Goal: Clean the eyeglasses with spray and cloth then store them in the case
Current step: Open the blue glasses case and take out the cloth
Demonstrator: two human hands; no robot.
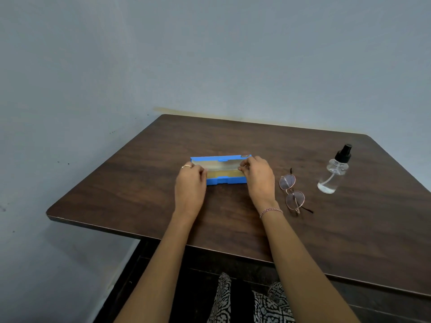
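The glasses (291,191) lie just right of the case (224,180), the bottle (333,174) farther right. Open table (116,194) stretches left and front.

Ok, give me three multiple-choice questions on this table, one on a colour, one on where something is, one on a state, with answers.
1. What colour is the case?
A) red
B) black
C) blue

2. Where do the eyeglasses lie?
A) on the table, between the case and the spray bottle
B) inside the case
C) held up in a hand

3. What state is the case in?
A) shut
B) open
C) upside down

Answers:
1 C, its outer shell is plainly blue.
2 A, they rest on the wood to the right of the case, with the bottle farther right.
3 B, the lid stands up and the pale lining shows.
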